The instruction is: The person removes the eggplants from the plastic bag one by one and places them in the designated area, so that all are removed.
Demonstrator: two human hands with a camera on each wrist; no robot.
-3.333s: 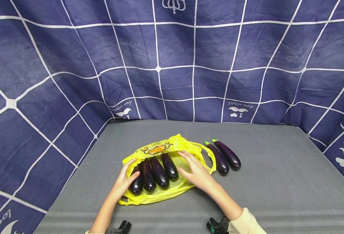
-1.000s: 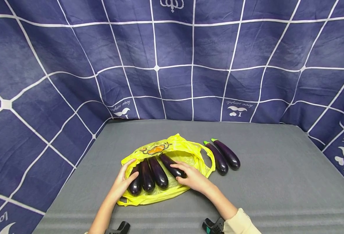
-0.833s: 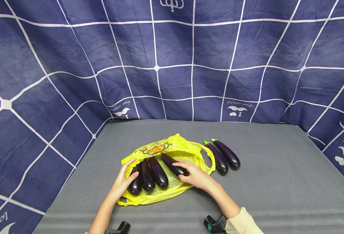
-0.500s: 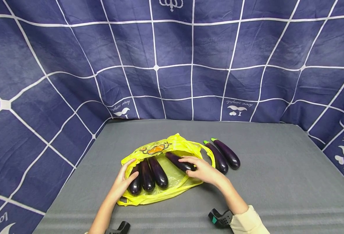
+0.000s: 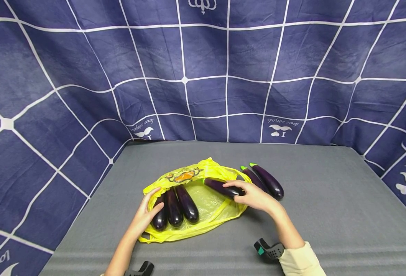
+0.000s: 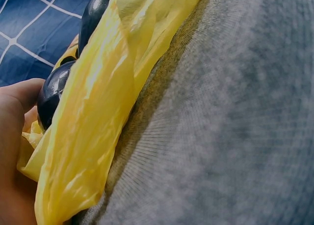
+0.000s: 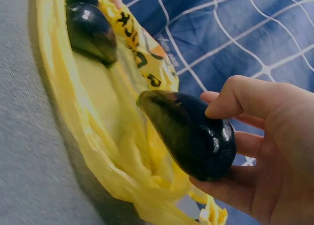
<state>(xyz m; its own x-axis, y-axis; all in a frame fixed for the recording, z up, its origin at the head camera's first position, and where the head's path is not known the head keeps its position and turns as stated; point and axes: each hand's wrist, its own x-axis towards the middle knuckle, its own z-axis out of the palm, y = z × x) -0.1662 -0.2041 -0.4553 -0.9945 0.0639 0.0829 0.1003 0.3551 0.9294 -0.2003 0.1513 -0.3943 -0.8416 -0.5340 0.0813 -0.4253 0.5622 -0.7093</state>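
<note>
In the head view, my right hand (image 5: 254,196) grips the thick end of a glossy dark eggplant (image 5: 220,186), its green tip over the mouth of a yellow plastic bag (image 5: 203,199). The right wrist view shows the thumb on top of this eggplant (image 7: 189,134) and fingers beneath it. My left hand (image 5: 145,212) holds the bag's left side, its thumb near the closest of three eggplants (image 5: 174,211) lying side by side inside. Yellow plastic (image 6: 88,122) lies against the left hand in the left wrist view; its other fingers are mostly hidden.
Two more eggplants (image 5: 267,181) lie on the grey table (image 5: 327,214) just right of the bag, one partly behind my right hand. A blue curtain with white lines (image 5: 206,96) hangs behind and to the left of the table.
My right hand has taken hold of the rightmost eggplant in the bag and drawn it rightward, up to the bag's right side. The left hand and the other eggplants have stayed put.
</note>
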